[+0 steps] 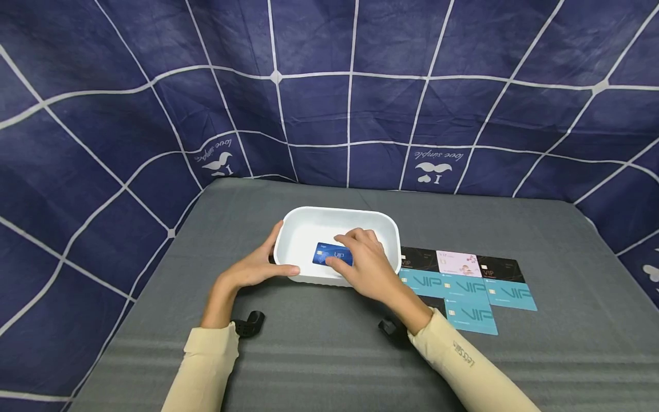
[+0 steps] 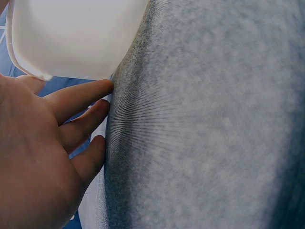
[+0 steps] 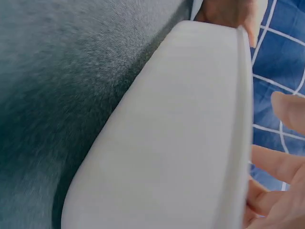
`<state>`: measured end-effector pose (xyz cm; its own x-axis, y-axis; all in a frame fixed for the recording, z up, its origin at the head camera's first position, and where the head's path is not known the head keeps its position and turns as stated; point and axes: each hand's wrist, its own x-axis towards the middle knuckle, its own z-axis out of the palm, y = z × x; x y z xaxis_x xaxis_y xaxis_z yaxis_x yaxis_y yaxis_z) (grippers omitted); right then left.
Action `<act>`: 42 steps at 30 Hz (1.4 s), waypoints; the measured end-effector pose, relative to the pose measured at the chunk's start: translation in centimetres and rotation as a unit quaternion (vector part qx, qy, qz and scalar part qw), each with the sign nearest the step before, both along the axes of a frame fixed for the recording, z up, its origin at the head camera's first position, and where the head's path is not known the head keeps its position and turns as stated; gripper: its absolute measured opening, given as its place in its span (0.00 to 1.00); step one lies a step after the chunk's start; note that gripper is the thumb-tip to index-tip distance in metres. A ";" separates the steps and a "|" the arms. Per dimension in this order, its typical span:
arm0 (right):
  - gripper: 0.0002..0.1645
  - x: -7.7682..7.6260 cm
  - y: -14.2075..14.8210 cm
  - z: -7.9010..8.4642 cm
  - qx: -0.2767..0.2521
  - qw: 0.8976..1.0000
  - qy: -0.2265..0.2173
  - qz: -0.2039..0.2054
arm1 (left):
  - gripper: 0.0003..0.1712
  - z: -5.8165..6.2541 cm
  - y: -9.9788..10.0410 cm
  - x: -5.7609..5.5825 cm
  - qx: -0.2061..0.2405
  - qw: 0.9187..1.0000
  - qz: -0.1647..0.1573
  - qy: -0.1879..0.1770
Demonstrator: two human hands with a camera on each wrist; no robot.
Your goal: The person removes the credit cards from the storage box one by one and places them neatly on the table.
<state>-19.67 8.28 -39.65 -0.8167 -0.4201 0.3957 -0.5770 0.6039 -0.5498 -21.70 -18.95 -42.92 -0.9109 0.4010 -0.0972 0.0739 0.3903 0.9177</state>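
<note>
A white plastic box [image 1: 309, 220] sits on the grey cloth, and a blue VIP card [image 1: 329, 252] lies inside it. My left hand [image 1: 252, 266] rests against the box's left end, fingers extended along the side and thumb on the front rim; the left wrist view shows those fingers [image 2: 81, 100] beside the wall. Reaching over the front rim, my right hand [image 1: 368, 263] is above the card. Its thumb overlaps the card in the head view, and a gap shows between thumb and index finger. The right wrist view shows this hand [image 3: 281, 176] past the rim.
Right of the box lie several cards in rows: teal VIP cards [image 1: 471, 315], a pink card [image 1: 458, 264] and black cards [image 1: 499, 269]. My right forearm partly hides one black card. A blue gridded cloth [image 1: 319, 109] hangs behind the table [image 1: 309, 355].
</note>
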 end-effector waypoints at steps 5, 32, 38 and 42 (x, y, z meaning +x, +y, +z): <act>0.28 -1.7 -0.9 -0.6 0.049 0.998 -0.034 -0.006 | 0.68 -0.1 0.0 0.0 0.000 1.000 -0.002 0.004; 0.35 -5.2 -2.5 -2.8 0.237 0.965 -0.114 -0.006 | 0.68 0.0 -0.2 -0.1 -0.010 1.000 -0.001 -0.004; 0.33 -5.0 -2.3 -2.6 0.235 0.964 -0.122 -0.021 | 0.68 0.0 -0.1 -0.2 -0.005 1.000 -0.005 -0.003; 0.31 -5.0 -2.4 -2.7 0.217 0.967 -0.129 -0.028 | 0.67 0.0 0.0 -0.1 -0.005 1.000 -0.005 -0.001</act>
<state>-24.64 5.92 -42.33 -0.8906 -0.4540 -0.0277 -0.4152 0.8362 -0.3583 -21.83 -18.95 -42.89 -0.9064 0.4096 -0.1033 0.0760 0.3985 0.9140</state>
